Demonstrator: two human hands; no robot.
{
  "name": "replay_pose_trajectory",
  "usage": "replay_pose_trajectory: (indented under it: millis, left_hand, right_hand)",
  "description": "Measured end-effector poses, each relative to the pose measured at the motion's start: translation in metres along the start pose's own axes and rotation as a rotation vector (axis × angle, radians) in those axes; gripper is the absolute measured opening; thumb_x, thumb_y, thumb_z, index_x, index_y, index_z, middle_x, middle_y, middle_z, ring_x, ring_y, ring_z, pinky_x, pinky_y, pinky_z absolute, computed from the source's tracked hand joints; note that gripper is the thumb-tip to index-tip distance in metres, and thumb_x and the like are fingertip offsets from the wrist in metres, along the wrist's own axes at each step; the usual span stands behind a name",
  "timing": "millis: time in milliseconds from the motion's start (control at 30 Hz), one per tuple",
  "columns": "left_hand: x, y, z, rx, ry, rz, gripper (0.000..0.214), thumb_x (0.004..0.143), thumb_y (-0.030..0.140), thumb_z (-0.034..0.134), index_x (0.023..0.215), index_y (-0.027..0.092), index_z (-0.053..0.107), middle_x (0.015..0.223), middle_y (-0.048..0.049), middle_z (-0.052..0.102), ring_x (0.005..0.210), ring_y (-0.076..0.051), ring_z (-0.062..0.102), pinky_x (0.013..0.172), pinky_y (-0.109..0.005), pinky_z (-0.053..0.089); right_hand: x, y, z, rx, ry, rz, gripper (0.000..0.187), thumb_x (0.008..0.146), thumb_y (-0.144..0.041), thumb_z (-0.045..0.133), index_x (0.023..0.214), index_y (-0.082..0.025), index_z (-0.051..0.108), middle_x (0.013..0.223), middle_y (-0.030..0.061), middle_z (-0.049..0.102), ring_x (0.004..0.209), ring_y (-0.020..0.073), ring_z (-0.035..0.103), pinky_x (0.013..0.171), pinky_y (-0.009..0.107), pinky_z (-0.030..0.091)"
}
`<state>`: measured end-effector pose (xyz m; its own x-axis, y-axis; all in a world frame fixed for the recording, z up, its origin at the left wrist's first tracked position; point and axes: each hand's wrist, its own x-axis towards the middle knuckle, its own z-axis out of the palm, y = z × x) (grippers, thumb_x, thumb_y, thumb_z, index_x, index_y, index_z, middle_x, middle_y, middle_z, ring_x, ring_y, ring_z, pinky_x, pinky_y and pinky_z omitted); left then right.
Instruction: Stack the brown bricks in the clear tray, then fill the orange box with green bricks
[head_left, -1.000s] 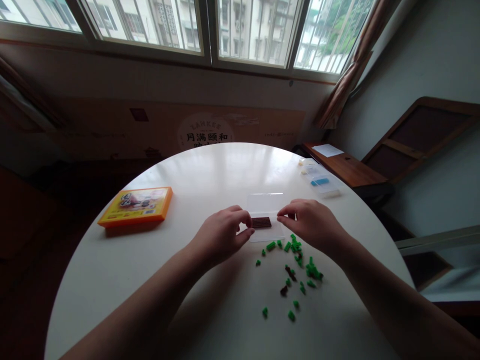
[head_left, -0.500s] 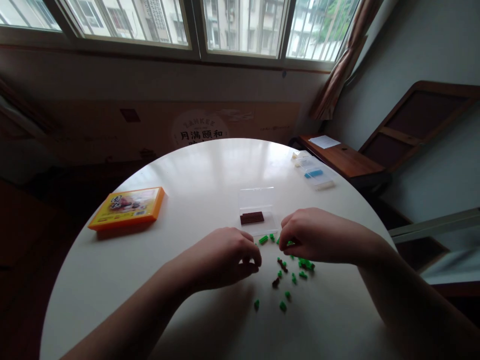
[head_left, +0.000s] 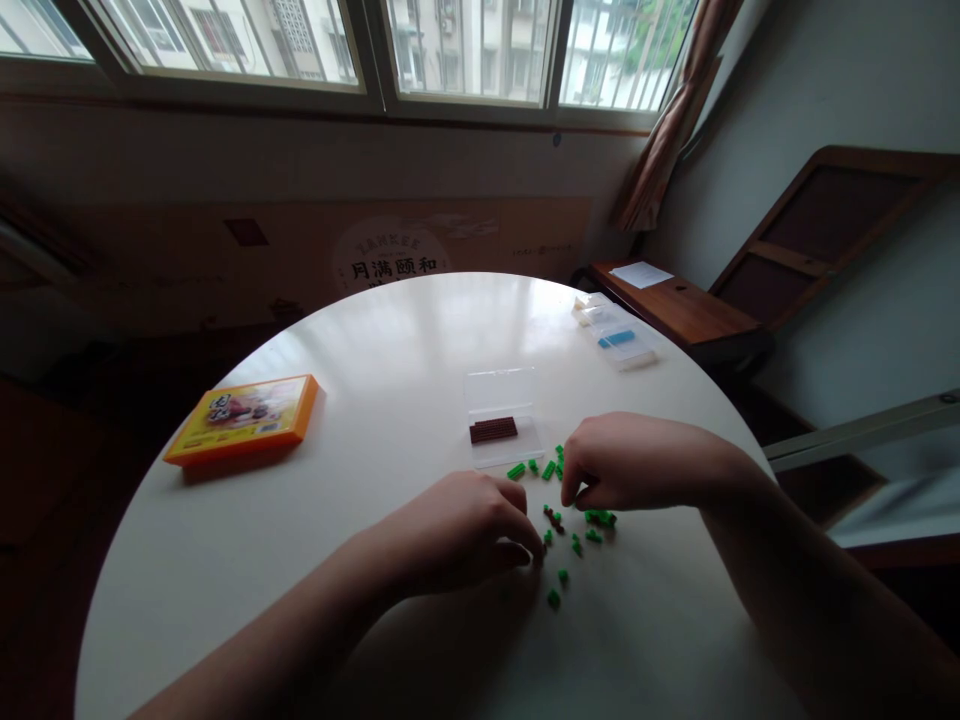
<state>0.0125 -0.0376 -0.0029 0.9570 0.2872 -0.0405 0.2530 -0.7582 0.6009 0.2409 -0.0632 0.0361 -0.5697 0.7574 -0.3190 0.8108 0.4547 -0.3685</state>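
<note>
A white round table (head_left: 360, 440) fills the middle, and at its left lies an orange box (head_left: 244, 425). The right hand (head_left: 622, 460) is bent, with fingertips close together over the scatter; whether they grip something, I cannot tell. The left hand (head_left: 472, 525), with thumb and forefinger curled low, does not show its grip clearly either. Farther lies an open clear case (head_left: 529, 446) with a dark brown block (head_left: 493, 430). Small green pieces (head_left: 600, 517) lie near it, probably light and stiff, best pinched by opposite sides.
</note>
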Motion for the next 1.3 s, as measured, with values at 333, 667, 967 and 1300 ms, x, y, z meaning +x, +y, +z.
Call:
replay_pose_trajectory:
  millis: [333,667,967,1300]
  left_hand:
    - [-0.006,-0.005,-0.002,0.065,0.008,0.008,0.017,0.075,0.009,0.064,0.077,0.024,0.072,0.076,0.0026,0.066,0.065,-0.01,0.057,0.062,-0.019,0.042]
    - [-0.005,-0.005,-0.003,0.074,0.004,-0.032,0.018,0.073,0.012,0.066,0.083,0.025,0.072,0.081,0.0033,0.067,0.067,-0.01,0.059,0.063,-0.019,0.043]
    - [-0.006,-0.003,-0.008,0.091,-0.019,-0.091,0.013,0.071,0.012,0.065,0.072,0.023,0.071,0.081,0.0023,0.068,0.067,-0.011,0.06,0.063,-0.02,0.043]
    - [-0.006,-0.003,-0.014,0.149,-0.026,-0.139,0.019,0.07,0.009,0.059,0.07,0.023,0.071,0.073,0.0031,0.069,0.061,-0.011,0.059,0.059,-0.022,0.04]
  right_hand:
    - [0.008,-0.005,0.009,-0.11,0.063,-0.083,0.034,0.072,-0.014,0.063,0.09,-0.037,0.079,0.084,-0.0044,0.076,0.071,0.0153,0.065,0.065,0.024,0.04]
    - [0.012,-0.005,0.011,-0.096,0.039,-0.116,0.031,0.072,-0.012,0.063,0.087,-0.034,0.079,0.083,-0.0049,0.076,0.072,0.0141,0.064,0.064,0.025,0.039]
    - [0.02,-0.009,0.01,-0.09,0.105,-0.223,0.026,0.08,-0.016,0.062,0.091,-0.033,0.078,0.083,-0.004,0.074,0.072,0.0124,0.061,0.064,0.024,0.036]
    - [0.027,-0.006,0.011,-0.055,0.062,-0.253,0.024,0.077,-0.015,0.062,0.089,-0.031,0.078,0.084,-0.0042,0.074,0.073,0.0127,0.061,0.065,0.024,0.038]
